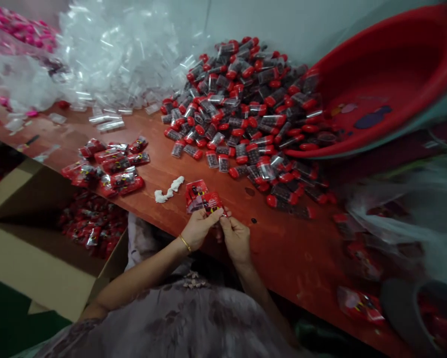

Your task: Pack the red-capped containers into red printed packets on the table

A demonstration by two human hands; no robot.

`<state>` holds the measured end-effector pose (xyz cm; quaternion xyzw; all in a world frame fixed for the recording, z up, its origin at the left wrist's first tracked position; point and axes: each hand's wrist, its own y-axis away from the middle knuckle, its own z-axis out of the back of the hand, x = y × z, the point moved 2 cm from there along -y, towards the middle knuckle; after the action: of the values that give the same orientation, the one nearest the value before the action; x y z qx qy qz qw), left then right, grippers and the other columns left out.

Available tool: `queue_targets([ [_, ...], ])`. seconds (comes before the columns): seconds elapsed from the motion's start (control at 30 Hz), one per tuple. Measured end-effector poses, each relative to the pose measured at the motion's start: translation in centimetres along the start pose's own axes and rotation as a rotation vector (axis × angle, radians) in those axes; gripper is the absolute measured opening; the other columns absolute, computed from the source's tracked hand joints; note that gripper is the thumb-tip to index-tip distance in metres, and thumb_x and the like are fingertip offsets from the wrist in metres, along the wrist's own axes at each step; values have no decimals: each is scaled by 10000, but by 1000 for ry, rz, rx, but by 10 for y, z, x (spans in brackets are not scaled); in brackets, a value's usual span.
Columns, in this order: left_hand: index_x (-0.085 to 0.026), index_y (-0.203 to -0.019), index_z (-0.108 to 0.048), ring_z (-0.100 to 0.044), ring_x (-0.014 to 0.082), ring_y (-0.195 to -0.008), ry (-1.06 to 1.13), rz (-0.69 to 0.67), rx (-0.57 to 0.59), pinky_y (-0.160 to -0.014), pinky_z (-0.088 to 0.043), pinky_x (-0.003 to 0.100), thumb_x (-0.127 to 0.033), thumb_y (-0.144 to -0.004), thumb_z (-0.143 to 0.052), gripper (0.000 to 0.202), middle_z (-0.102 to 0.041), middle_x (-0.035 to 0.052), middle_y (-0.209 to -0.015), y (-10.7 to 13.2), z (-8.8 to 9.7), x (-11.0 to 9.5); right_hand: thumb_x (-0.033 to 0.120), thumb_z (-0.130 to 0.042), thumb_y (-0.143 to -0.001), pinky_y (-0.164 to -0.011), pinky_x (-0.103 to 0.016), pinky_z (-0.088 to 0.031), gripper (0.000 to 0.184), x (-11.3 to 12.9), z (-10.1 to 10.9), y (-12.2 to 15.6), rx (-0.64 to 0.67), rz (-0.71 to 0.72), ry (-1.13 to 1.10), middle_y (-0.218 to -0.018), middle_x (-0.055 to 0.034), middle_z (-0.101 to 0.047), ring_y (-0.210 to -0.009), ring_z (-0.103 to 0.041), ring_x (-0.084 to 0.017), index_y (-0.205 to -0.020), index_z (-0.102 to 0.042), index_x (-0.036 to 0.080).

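Note:
My left hand (198, 229) pinches the near edge of a small printed red packet (212, 201) just above the table's front edge. Close against it, my right hand (237, 238) has its thumb and fingers pressed together at the packet's right corner. Another red packet (195, 194) lies on the table right behind the one I hold. To the left of these is a crumpled white strip (169, 190). Several finished-looking red packets (111, 166) are heaped farther left. What lies under my fingers is partly hidden.
Clear tubes with red caps (246, 109) form a large pile at the back. A red basin (388, 89) leans at the right. Clear plastic pieces (122, 54) are heaped back left. A cardboard box (40, 248) of red packets stands below the table (283, 248), front left.

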<state>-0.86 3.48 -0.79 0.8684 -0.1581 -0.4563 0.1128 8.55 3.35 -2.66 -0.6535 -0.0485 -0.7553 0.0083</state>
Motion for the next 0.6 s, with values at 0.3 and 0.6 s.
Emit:
queue_targets([
  [0.3, -195, -786, -606, -620, 157, -972, 236, -226, -532, -851, -491, 298, -556, -822, -483, 383, -713, 7, -814, 16, 124, -102, 459, -396, -894, -606, -250, -457, 370, -2, 32, -7, -154, 183, 473, -632, -13, -624, -602, -588, -139, -744, -609, 197],
  [0.6, -205, -941, -658, -604, 294, -1046, -722, -492, -644, -929, -446, 474, -509, -693, -626, 394, -682, 91, -1081, 0, 99, -96, 361, -451, -860, -833, -452, -420, 469, -15, 106, -46, -496, 90, 1230, -1276, -194, -515, -1067, -486, -322, -1260, -503, 121],
])
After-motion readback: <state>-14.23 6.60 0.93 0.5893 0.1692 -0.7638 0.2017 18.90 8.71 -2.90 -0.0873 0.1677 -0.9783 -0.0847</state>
